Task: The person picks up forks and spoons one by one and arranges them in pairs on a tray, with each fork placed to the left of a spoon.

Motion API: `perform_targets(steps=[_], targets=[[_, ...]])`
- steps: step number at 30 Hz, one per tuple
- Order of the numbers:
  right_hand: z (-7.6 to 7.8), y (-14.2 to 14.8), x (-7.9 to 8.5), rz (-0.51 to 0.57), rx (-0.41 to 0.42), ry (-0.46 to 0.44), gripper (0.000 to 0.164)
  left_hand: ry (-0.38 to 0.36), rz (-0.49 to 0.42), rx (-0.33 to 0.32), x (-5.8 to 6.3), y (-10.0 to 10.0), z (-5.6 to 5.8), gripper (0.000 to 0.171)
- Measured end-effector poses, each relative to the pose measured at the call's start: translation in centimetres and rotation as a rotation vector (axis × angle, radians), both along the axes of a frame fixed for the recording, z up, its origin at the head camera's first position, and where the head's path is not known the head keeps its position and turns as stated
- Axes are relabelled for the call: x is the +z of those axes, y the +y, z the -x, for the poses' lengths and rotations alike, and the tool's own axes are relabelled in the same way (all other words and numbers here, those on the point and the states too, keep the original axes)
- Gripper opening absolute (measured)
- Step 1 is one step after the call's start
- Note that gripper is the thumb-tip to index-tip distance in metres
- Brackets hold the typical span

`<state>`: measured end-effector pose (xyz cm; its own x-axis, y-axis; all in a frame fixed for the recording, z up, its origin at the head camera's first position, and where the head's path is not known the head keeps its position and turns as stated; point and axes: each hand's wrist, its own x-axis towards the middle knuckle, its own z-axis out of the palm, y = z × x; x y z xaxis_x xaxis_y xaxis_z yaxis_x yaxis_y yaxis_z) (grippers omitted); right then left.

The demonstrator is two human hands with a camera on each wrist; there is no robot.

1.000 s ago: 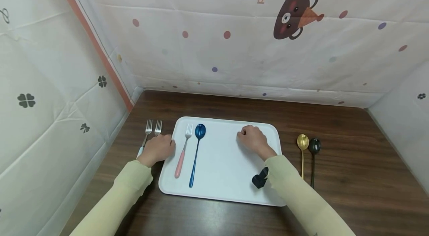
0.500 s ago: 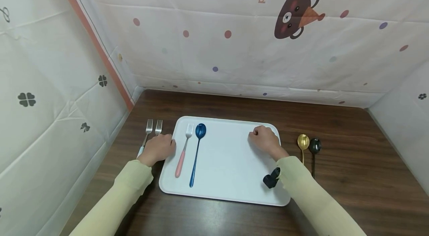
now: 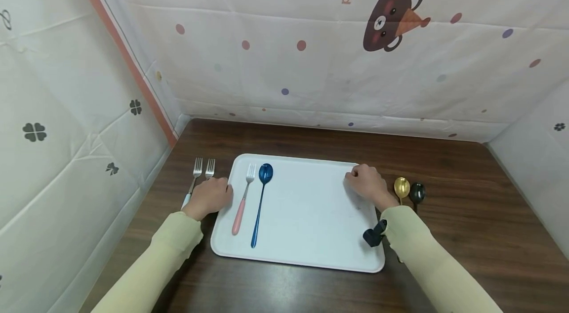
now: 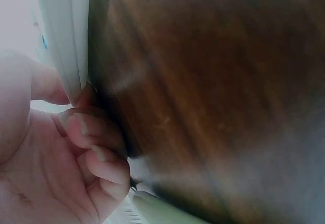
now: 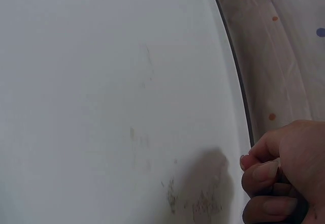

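A white rectangular tray (image 3: 311,214) lies on the dark wooden table. My left hand (image 3: 209,198) pinches its left rim; the left wrist view shows the thumb and curled fingers of that hand (image 4: 61,148) on either side of the tray edge (image 4: 76,36). On the tray's left part lie a pink-handled fork (image 3: 238,216) and a blue spoon (image 3: 258,214). Over the far right corner is my right hand (image 3: 369,184), fingers curled. In the right wrist view nothing shows in this hand (image 5: 289,168), which casts a shadow on the tray.
Left of the tray lie two forks (image 3: 197,169), partly hidden by the left hand. A gold spoon (image 3: 401,186) and a black spoon (image 3: 417,193) lie to the right, their handles covered by the right sleeve (image 3: 431,249). A patterned curtain (image 3: 266,66) hangs behind the table.
My right hand has moved rightward across the tray to its far right corner, its sleeve now covering more of the gold and black spoons. The left hand and tray stay in place.
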<state>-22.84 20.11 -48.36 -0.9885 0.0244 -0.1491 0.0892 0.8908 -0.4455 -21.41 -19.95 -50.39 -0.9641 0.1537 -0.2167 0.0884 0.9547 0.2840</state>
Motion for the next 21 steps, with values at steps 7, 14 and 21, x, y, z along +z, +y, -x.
perform_targets(steps=[7, 14, 21], targets=[[0.0, 1.6, -0.2, 0.008, -0.028, -0.001, 0.035, -0.005, 0.009, 0.002, -0.1, 0.0, 0.1, 0.034], [-0.1, 3.5, -0.3, 0.015, -0.069, 0.027, 0.033, -0.007, 0.012, -0.001, 0.0, 0.0, 0.1, 0.034], [-0.5, 4.8, -0.6, 0.004, -0.120, -0.001, 0.034, 0.001, 0.001, -0.007, 0.1, 0.1, 0.0, 0.033]])
